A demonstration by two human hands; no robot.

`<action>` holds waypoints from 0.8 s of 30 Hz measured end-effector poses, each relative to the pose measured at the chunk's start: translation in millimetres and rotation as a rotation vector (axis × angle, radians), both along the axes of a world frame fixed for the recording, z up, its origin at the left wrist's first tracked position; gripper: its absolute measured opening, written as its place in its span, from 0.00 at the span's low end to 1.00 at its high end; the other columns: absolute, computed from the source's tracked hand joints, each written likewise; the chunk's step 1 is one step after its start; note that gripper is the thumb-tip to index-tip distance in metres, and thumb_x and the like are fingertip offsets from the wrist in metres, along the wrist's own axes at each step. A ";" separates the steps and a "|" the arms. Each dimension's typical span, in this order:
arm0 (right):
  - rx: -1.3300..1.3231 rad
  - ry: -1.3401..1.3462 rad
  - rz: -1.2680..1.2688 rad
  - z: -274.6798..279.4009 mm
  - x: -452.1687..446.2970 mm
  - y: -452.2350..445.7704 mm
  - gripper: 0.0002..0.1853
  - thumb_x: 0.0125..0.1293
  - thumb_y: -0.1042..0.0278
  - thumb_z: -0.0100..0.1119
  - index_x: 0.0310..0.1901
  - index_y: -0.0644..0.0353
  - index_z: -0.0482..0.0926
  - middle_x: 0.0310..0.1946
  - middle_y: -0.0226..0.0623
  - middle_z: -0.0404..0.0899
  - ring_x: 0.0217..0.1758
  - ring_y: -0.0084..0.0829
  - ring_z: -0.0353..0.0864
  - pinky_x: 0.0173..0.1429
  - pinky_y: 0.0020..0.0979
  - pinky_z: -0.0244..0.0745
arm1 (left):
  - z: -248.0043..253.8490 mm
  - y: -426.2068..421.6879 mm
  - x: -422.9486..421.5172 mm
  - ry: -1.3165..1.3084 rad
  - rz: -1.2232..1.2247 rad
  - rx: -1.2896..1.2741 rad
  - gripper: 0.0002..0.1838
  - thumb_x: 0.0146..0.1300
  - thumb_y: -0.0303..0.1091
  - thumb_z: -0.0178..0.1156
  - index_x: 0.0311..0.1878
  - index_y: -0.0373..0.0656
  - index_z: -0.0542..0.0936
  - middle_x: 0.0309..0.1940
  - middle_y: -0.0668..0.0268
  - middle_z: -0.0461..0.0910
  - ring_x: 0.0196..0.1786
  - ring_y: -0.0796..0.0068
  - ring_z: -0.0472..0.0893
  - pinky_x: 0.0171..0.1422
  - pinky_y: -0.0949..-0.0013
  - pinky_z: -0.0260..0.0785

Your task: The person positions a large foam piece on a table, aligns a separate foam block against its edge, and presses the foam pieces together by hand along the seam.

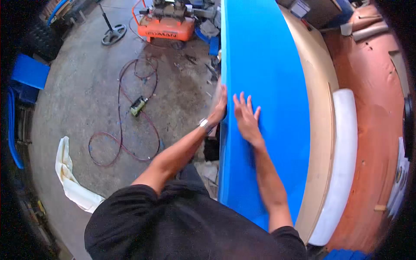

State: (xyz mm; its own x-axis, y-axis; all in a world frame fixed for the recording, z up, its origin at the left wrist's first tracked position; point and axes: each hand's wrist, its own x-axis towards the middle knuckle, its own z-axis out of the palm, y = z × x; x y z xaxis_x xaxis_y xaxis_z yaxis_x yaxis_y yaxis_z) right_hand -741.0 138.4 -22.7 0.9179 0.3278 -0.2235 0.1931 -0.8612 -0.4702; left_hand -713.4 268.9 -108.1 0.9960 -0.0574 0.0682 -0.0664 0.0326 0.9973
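A long blue panel [273, 86], with a smooth, covered-looking surface, runs away from my body along the right of centre. My right hand [247, 119] lies on its top face near the left edge, fingers spread and nothing held. Against the panel's left side edge [224, 130] rests my left hand [219, 106], its fingers stretched out and slightly blurred; part of its palm is hidden. A watch [204, 124] is on the left wrist.
An orange compressor [167, 28] stands on the floor ahead. A red hose [120, 99] loops there with a green tool [138, 106] on it. White cloth [71, 177] lies at left. Beside the panel are a tan board [320, 108] and a white roll [344, 151].
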 end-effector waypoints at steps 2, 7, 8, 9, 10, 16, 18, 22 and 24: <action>0.156 -0.029 0.007 22.2 32.0 -12.9 0.45 0.68 0.27 0.16 0.75 0.53 0.49 0.78 0.40 0.40 0.81 0.45 0.32 0.76 0.61 0.17 | 6.0 41.2 13.3 0.054 0.009 -0.155 0.41 0.72 0.65 0.22 0.77 0.44 0.39 0.78 0.60 0.31 0.80 0.61 0.35 0.81 0.57 0.29; 0.081 -0.577 -0.062 -49.7 141.5 12.7 0.42 0.71 0.30 0.18 0.76 0.52 0.45 0.78 0.35 0.35 0.81 0.42 0.28 0.76 0.61 0.16 | -2.3 -13.0 86.9 0.007 0.152 0.009 0.42 0.71 0.66 0.21 0.77 0.45 0.39 0.78 0.60 0.31 0.80 0.61 0.34 0.81 0.57 0.27; 0.061 -0.572 -0.058 -35.4 144.9 22.0 0.42 0.71 0.30 0.18 0.76 0.52 0.45 0.78 0.35 0.35 0.81 0.42 0.28 0.76 0.61 0.16 | -2.9 -13.7 88.9 0.024 0.078 -0.005 0.42 0.71 0.67 0.21 0.77 0.45 0.39 0.78 0.60 0.30 0.80 0.61 0.34 0.81 0.57 0.27; -0.082 -0.374 -0.018 -21.1 146.7 35.3 0.40 0.72 0.33 0.21 0.76 0.53 0.44 0.78 0.34 0.34 0.81 0.41 0.29 0.76 0.62 0.17 | -6.4 1.1 97.8 0.040 0.001 -0.051 0.42 0.71 0.67 0.21 0.77 0.45 0.39 0.78 0.60 0.30 0.80 0.61 0.34 0.81 0.56 0.27; -0.224 -0.158 0.007 -12.6 144.0 45.2 0.38 0.74 0.35 0.24 0.76 0.53 0.43 0.79 0.33 0.34 0.81 0.41 0.29 0.76 0.62 0.18 | -5.7 15.1 106.3 0.057 -0.048 -0.132 0.43 0.71 0.67 0.21 0.77 0.45 0.39 0.78 0.60 0.30 0.80 0.61 0.34 0.81 0.56 0.26; -0.211 -0.555 -0.186 -19.0 250.7 60.1 0.39 0.72 0.35 0.29 0.76 0.52 0.45 0.79 0.34 0.38 0.81 0.43 0.34 0.75 0.64 0.22 | 1.5 15.4 197.0 0.148 0.219 0.106 0.43 0.71 0.68 0.22 0.77 0.44 0.40 0.78 0.59 0.32 0.80 0.60 0.35 0.81 0.56 0.27; -0.315 -0.420 -0.115 -29.2 249.4 66.3 0.40 0.72 0.34 0.29 0.76 0.52 0.45 0.79 0.34 0.39 0.81 0.43 0.35 0.75 0.65 0.24 | -2.4 72.4 214.9 0.209 0.023 -0.042 0.40 0.72 0.64 0.25 0.77 0.43 0.43 0.78 0.57 0.36 0.80 0.60 0.38 0.81 0.56 0.31; -0.381 -0.304 -0.146 -26.3 255.8 75.5 0.41 0.71 0.32 0.28 0.76 0.52 0.46 0.78 0.35 0.40 0.81 0.45 0.36 0.75 0.65 0.26 | -3.1 153.2 275.5 0.219 0.028 -0.328 0.42 0.73 0.64 0.30 0.76 0.39 0.47 0.77 0.56 0.43 0.79 0.62 0.46 0.81 0.63 0.37; -0.392 -0.272 -0.222 -21.1 270.2 92.7 0.40 0.71 0.33 0.28 0.76 0.52 0.46 0.79 0.34 0.40 0.81 0.45 0.35 0.75 0.65 0.26 | 18.3 163.3 341.3 -0.014 0.134 -0.220 0.40 0.74 0.61 0.31 0.76 0.38 0.46 0.78 0.56 0.42 0.79 0.62 0.46 0.80 0.64 0.37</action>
State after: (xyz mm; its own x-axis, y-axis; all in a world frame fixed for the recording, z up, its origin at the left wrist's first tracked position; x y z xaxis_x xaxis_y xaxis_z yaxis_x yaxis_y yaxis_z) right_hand -470.8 231.1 -43.7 0.9977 0.0586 -0.0346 0.0563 -0.9964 -0.0628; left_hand -372.2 432.1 -89.8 0.9926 0.0928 0.0783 -0.0985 0.2383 0.9662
